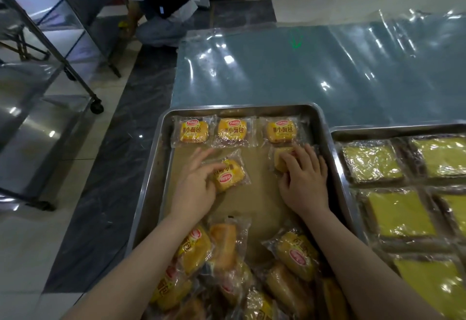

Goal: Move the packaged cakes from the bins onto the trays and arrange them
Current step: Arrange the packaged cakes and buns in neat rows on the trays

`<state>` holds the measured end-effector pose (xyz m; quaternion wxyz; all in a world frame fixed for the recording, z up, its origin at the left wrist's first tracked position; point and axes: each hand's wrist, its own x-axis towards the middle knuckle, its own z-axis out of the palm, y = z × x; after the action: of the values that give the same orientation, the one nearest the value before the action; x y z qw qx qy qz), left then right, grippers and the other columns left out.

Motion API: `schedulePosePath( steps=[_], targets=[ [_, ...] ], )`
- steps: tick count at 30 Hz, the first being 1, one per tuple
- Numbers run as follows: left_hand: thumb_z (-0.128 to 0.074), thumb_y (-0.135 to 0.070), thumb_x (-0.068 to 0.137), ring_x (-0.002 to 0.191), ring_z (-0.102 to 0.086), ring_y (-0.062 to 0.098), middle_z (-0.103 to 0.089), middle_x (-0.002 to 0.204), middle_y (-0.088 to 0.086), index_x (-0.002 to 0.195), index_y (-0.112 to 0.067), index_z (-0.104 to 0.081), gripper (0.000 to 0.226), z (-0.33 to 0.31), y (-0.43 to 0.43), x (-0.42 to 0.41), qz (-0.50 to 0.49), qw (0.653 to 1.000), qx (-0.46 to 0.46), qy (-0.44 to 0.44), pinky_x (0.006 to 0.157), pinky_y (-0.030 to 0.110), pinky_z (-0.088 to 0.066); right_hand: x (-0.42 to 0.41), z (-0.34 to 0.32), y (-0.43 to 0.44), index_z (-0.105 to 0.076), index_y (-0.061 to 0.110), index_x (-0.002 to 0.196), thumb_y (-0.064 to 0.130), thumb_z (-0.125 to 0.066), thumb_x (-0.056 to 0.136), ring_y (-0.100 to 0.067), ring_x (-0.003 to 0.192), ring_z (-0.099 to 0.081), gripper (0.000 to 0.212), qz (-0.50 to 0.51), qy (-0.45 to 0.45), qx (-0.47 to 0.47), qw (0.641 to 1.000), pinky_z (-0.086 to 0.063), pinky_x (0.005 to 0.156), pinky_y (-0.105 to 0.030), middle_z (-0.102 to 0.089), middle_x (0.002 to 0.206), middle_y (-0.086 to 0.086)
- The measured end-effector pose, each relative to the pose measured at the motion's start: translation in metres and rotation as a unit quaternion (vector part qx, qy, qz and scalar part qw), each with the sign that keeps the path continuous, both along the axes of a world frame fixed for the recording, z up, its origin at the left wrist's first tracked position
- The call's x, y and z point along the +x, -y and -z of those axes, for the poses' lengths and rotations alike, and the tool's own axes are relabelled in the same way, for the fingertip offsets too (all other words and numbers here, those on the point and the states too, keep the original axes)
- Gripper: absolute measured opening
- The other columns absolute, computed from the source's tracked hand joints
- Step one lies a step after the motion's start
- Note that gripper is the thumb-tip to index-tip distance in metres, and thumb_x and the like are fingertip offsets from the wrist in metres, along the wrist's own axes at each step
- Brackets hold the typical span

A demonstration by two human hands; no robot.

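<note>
Head view: steel tray (pixel 151 168) sits on a surface (pixel 277 67) covered with clear plastic film. Along the tray's far edge, a row of three packaged cakes (pixel 233 130), labels up, each in its own wrapper, small gaps between them.

Left hand (pixel 196 188) is over the tray's middle; its grip is pinched on a fourth cake (pixel 230 174), which lies tilted, label turned away from the row. Right hand (pixel 303 181) lies flat over a fifth cake (pixel 282 158), just below the row's right-hand pack; fingers pressing on it, not curled round (whether it is truly grasped, cannot tell).

Loose heap of cakes (pixel 227 256) fills the tray's near end, packs overlapping at all angles, both forearms passing above it.

Second tray (pixel 378 129) just beside the first on the right, holding flat yellow wrapped slabs (pixel 373 161) in a grid.

Background: metal rack (pixel 50 80) on wheels at left; another person (pixel 156 4) crouching on the tiled floor (pixel 113 155).
</note>
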<state>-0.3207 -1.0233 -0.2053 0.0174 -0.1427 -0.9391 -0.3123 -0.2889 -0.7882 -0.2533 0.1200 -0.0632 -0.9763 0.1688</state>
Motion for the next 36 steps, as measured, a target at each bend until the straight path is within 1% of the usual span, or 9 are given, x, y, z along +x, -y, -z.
schedulePosePath(
  steps=[3,7,10,12,15,18,22,30,36],
  targets=[
    [-0.053,-0.009,0.087,0.143,-0.012,0.016,-0.026,0.153,-0.007,0.126,-0.034,-0.051,0.047,-0.003,-0.005,-0.003,0.093,0.987,-0.105,0.083,0.113,0.031,-0.004,0.001,0.0,-0.001,-0.053,0.022,0.125,0.023,-0.057,0.085,-0.031,0.141,-0.023,0.041,-0.003,-0.003,-0.003,1.0,-0.015,0.114,-0.054,-0.043,0.143,-0.008],
    [-0.049,-0.035,0.093,0.136,-0.032,0.025,-0.012,0.157,-0.009,0.136,-0.044,-0.04,0.044,-0.004,0.002,0.001,0.101,0.976,-0.174,0.081,0.109,0.039,-0.029,0.001,-0.002,0.001,-0.056,0.023,0.121,0.02,-0.06,0.083,-0.032,0.14,-0.023,0.038,-0.001,-0.012,-0.011,1.0,-0.014,0.114,-0.053,-0.043,0.143,-0.01],
    [-0.045,-0.042,0.094,0.139,-0.028,0.024,-0.001,0.158,-0.009,0.143,-0.04,-0.028,0.052,-0.001,0.004,0.011,0.102,0.97,-0.181,0.126,0.109,0.046,-0.033,0.003,-0.004,0.002,-0.06,0.024,0.115,0.014,-0.064,0.079,-0.032,0.137,-0.025,0.038,0.006,-0.036,-0.001,0.999,-0.02,0.106,-0.054,-0.043,0.141,-0.012],
    [-0.046,-0.037,0.095,0.134,-0.036,0.025,-0.004,0.158,-0.009,0.145,-0.039,-0.023,0.055,0.0,0.001,0.016,0.09,0.972,-0.158,0.146,0.107,0.047,-0.035,0.004,-0.004,0.003,-0.06,0.025,0.116,0.014,-0.066,0.079,-0.031,0.135,-0.027,0.04,0.009,-0.037,0.0,0.999,-0.024,0.102,-0.053,-0.044,0.14,-0.011],
    [-0.052,-0.024,0.092,0.12,-0.05,0.019,-0.026,0.153,-0.007,0.136,-0.035,-0.043,0.046,-0.004,-0.001,0.018,0.073,0.988,-0.127,0.038,0.101,0.04,-0.043,0.003,-0.002,0.001,-0.055,0.028,0.124,0.027,-0.06,0.086,-0.029,0.141,-0.021,0.039,-0.01,-0.02,0.017,1.0,-0.014,0.11,-0.055,-0.038,0.147,-0.009],
    [-0.053,-0.033,0.091,0.139,-0.021,0.023,-0.019,0.155,-0.009,0.136,-0.037,-0.042,0.047,-0.001,-0.002,0.01,0.151,0.97,-0.188,-0.015,0.111,0.037,-0.022,0.001,0.003,-0.001,-0.045,0.033,0.134,0.045,-0.051,0.089,-0.027,0.146,-0.003,0.046,-0.038,0.02,0.035,0.998,0.004,0.113,-0.053,-0.023,0.155,-0.005],
    [-0.03,-0.046,0.097,0.141,0.018,0.017,0.018,0.151,-0.009,0.143,-0.044,0.003,0.056,0.015,-0.005,-0.002,0.217,0.939,-0.254,0.076,0.116,0.036,0.006,-0.001,0.008,-0.003,-0.037,0.035,0.139,0.052,-0.047,0.089,-0.025,0.145,0.007,0.053,-0.047,0.041,0.032,0.998,0.005,0.112,-0.051,-0.014,0.158,-0.002],
    [-0.022,-0.045,0.099,0.136,0.027,0.017,0.025,0.153,0.002,0.146,-0.037,0.012,0.058,0.031,-0.03,0.002,0.091,0.965,-0.23,0.084,0.11,0.035,0.011,-0.001,0.005,0.0,-0.038,0.037,0.139,0.052,-0.045,0.089,-0.025,0.146,0.003,0.053,-0.061,0.036,0.044,0.997,0.003,0.114,-0.054,-0.018,0.157,0.0],
    [-0.02,-0.047,0.098,0.138,0.026,0.02,0.024,0.153,0.008,0.145,-0.015,0.019,0.069,0.033,-0.054,-0.011,-0.004,0.974,-0.213,0.079,0.11,0.035,0.014,-0.002,0.005,0.002,-0.042,0.029,0.14,0.048,-0.046,0.091,-0.022,0.146,-0.001,0.053,-0.051,0.016,0.057,0.997,0.007,0.116,-0.046,-0.024,0.156,-0.003]
  ],
)
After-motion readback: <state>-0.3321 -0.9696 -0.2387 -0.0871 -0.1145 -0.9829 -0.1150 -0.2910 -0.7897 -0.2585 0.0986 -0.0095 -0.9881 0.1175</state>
